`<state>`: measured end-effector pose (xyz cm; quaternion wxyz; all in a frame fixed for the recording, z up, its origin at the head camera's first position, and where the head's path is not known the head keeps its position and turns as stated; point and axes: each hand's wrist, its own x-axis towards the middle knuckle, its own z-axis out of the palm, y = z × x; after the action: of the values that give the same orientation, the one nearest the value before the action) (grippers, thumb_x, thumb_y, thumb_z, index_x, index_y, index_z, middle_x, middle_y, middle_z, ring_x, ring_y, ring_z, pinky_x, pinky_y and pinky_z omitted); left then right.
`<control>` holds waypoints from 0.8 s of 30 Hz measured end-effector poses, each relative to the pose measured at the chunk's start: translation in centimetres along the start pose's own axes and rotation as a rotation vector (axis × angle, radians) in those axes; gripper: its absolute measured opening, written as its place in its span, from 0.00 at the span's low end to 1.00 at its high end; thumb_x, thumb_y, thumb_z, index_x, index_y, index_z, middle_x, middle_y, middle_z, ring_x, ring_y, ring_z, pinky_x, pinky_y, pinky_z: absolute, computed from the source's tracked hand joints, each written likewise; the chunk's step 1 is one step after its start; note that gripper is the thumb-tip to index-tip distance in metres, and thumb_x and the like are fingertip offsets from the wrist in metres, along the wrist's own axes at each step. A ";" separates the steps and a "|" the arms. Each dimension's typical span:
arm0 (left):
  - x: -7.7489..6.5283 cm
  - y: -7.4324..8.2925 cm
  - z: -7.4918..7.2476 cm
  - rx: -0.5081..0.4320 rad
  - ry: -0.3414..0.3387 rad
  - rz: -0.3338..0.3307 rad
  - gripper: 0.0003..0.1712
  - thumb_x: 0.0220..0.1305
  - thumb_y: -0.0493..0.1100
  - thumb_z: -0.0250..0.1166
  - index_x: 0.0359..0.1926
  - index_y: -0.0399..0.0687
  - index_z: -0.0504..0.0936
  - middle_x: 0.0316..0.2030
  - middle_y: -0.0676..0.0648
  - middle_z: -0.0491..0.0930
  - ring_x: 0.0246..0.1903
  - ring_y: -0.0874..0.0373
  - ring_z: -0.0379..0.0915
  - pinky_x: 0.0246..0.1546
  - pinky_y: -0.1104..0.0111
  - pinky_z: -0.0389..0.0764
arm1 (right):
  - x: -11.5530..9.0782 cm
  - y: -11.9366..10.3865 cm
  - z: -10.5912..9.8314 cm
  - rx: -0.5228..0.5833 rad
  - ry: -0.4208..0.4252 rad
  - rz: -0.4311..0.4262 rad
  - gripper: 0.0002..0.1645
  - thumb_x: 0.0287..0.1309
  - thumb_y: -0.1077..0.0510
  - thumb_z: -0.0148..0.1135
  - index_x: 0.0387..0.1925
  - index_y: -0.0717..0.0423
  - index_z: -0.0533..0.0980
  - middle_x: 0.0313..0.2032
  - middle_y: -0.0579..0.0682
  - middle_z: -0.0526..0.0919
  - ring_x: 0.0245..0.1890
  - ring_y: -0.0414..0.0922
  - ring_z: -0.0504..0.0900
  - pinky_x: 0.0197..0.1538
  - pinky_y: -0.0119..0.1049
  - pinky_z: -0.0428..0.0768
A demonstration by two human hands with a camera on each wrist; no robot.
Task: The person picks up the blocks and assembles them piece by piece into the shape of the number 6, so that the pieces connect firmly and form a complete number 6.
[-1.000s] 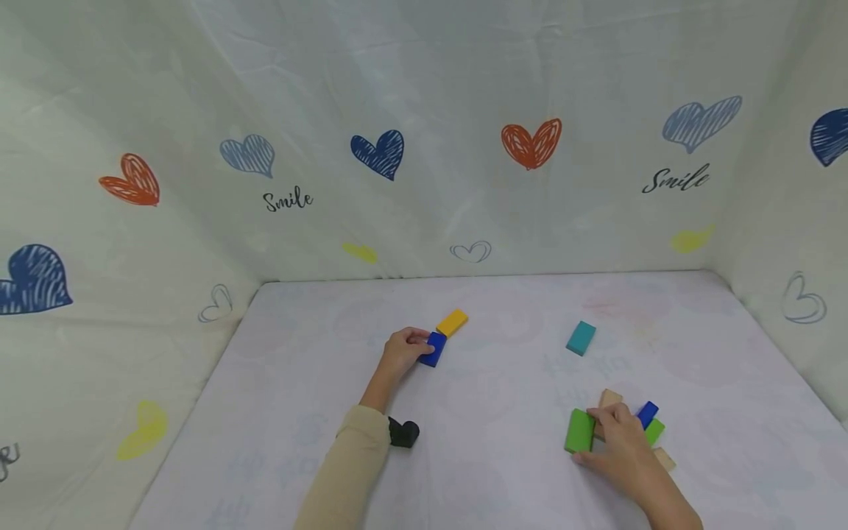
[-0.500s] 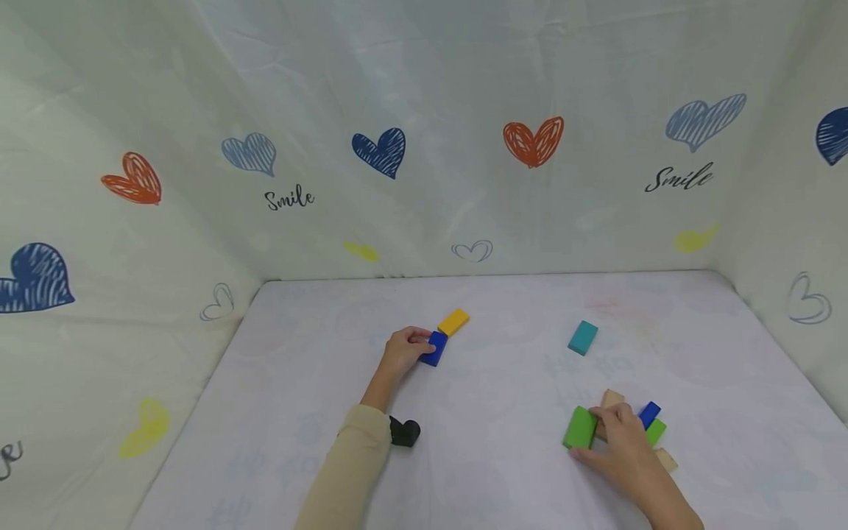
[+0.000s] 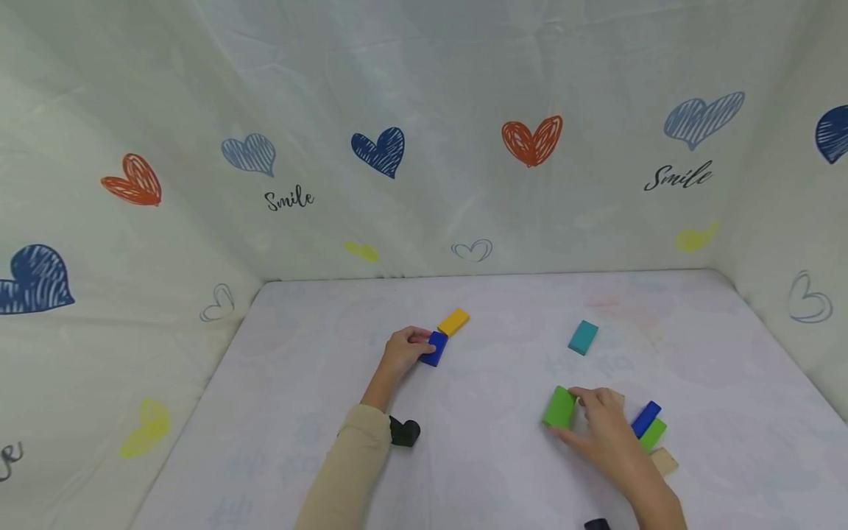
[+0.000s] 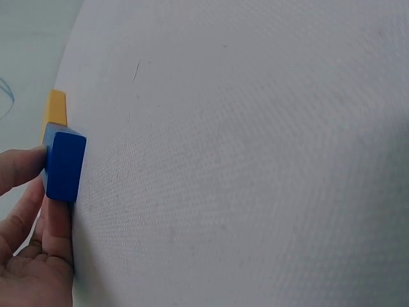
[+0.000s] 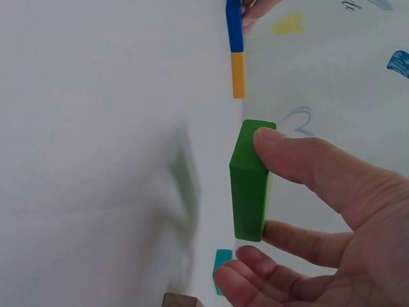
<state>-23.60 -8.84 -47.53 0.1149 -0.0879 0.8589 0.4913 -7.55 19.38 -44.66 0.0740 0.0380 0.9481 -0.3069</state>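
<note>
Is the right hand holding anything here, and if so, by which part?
Yes: the right hand holds a green block, pinched by its two opposite ends, thumb at one and a finger at the other.

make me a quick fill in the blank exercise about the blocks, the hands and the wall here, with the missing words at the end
1. The left hand grips a blue block that is next to a ____ block.
2. The held green block is pinched by the person's ____ hand.
3. The lone block beyond the right hand is coloured ____.
4. The word printed twice on the back wall is ____.

Missing words: yellow; right; teal; Smile.
</note>
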 end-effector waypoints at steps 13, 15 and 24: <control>0.1 0.1 0.0 0.006 0.006 -0.013 0.16 0.55 0.40 0.67 0.46 0.45 0.80 0.34 0.47 0.76 0.33 0.56 0.71 0.37 0.69 0.73 | 1.7 -2.2 0.7 0.040 0.022 -0.099 0.42 0.47 0.50 0.70 0.57 0.70 0.65 0.52 0.63 0.70 0.47 0.55 0.76 0.46 0.46 0.78; 0.1 0.1 0.0 0.005 0.008 -0.013 0.16 0.55 0.40 0.67 0.46 0.44 0.80 0.33 0.47 0.77 0.33 0.56 0.71 0.37 0.69 0.73 | 2.0 -2.5 1.0 0.048 0.024 -0.107 0.41 0.47 0.51 0.70 0.57 0.69 0.65 0.52 0.62 0.70 0.47 0.54 0.76 0.47 0.46 0.78; 0.1 0.2 0.1 0.002 0.017 -0.022 0.16 0.53 0.39 0.68 0.45 0.44 0.80 0.33 0.46 0.77 0.33 0.56 0.71 0.38 0.69 0.74 | 3.7 -4.0 2.4 0.086 0.033 -0.167 0.39 0.45 0.55 0.71 0.57 0.67 0.66 0.51 0.57 0.71 0.46 0.50 0.74 0.48 0.44 0.76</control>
<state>-23.75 -8.66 -47.49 0.1131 -0.1016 0.8592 0.4886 -11.37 14.86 -44.91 0.0308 -0.0331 0.9350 -0.3517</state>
